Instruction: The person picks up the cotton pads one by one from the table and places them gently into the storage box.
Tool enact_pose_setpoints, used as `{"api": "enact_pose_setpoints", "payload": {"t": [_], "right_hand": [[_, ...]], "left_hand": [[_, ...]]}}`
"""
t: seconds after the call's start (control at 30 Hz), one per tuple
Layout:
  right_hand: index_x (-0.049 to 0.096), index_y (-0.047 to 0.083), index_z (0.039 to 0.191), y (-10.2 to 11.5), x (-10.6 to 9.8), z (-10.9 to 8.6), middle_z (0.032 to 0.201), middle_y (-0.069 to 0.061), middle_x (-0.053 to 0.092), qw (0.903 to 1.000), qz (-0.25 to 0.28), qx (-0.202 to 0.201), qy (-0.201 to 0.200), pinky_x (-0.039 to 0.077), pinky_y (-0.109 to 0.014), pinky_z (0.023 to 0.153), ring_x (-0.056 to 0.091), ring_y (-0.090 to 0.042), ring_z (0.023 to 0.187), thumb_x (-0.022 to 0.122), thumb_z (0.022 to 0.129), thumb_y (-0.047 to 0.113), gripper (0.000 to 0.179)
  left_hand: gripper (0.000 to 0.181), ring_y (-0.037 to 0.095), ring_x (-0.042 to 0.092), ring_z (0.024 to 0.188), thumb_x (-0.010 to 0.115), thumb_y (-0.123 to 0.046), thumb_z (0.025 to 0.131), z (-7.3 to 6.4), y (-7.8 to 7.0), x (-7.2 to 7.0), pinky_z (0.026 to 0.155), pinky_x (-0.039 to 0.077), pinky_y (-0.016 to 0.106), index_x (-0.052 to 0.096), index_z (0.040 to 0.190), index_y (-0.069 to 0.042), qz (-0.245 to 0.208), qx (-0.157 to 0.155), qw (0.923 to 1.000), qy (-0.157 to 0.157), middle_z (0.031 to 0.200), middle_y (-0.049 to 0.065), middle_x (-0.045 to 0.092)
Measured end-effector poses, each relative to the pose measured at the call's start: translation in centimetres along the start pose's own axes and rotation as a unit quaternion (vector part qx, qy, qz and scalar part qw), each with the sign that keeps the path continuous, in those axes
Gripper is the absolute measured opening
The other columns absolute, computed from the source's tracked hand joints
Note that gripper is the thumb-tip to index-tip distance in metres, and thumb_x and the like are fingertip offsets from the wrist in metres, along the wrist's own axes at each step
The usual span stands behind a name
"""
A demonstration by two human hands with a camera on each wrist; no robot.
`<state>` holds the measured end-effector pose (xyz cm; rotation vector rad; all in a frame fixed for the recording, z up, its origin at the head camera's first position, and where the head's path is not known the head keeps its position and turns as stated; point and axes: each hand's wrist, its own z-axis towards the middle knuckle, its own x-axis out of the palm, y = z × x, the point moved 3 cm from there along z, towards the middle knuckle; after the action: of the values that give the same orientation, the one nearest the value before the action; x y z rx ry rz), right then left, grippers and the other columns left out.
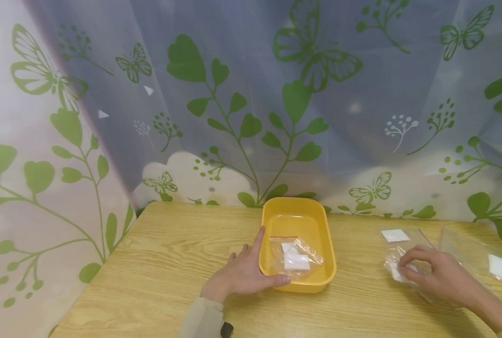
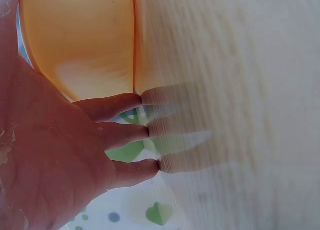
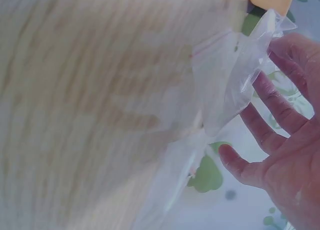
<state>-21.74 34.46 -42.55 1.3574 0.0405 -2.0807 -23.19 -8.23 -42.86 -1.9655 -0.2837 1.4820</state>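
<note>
My left hand [image 1: 242, 274] rests against the near left corner of a yellow plastic tub [image 1: 301, 287], thumb along the near rim and index finger up the left side. In the left wrist view, the other fingertips touch the table. Inside the tub lie clear zip bags [image 1: 296, 261] with white pieces in them. To the right, my right hand [image 1: 445, 277] pinches a crinkled clear zip bag [image 1: 393, 265] between thumb and index finger. The right wrist view shows this bag [image 3: 247, 75] lifted partly off the table, remaining fingers spread.
Another clear bag with a white square [image 1: 394, 235] lies just behind the right hand. A larger clear bag with a white piece [image 1: 501, 268] is at the far right. The wood-grain table [image 1: 158, 272] meets a leaf-and-butterfly patterned curtain [image 1: 339, 141] at the back.
</note>
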Motion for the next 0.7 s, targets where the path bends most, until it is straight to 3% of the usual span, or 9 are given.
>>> {"api": "enact_pose_setpoints", "payload": {"t": [0.27, 0.7], "right_hand": [[0.070, 0.039, 0.087, 1.3, -0.4, 0.6, 0.097, 0.019, 0.069, 0.9998, 0.009, -0.008, -0.019, 0.039, 0.000, 0.078, 0.057, 0.014, 0.097, 0.089, 0.070, 0.002, 0.045], [0.069, 0.041, 0.089, 3.6, -0.9, 1.5, 0.096, 0.022, 0.068, 0.9992, 0.013, -0.020, -0.031, 0.040, 0.000, 0.080, 0.056, 0.016, 0.101, 0.089, 0.072, 0.003, 0.046]], "left_hand": [[0.127, 0.048, 0.024, 0.154, 0.064, -0.082, 0.078, 0.0, -0.1, -0.1, 0.125, 0.015, 0.069, -0.012, 0.165, -0.030, 0.001, -0.001, 1.0000, 0.002, 0.166, 0.018, 0.033], [0.128, 0.048, 0.026, 0.154, 0.065, -0.083, 0.077, 0.0, 0.0, 0.0, 0.125, 0.014, 0.069, -0.011, 0.165, -0.030, 0.004, -0.002, 1.0000, -0.003, 0.165, 0.017, 0.035]]}}
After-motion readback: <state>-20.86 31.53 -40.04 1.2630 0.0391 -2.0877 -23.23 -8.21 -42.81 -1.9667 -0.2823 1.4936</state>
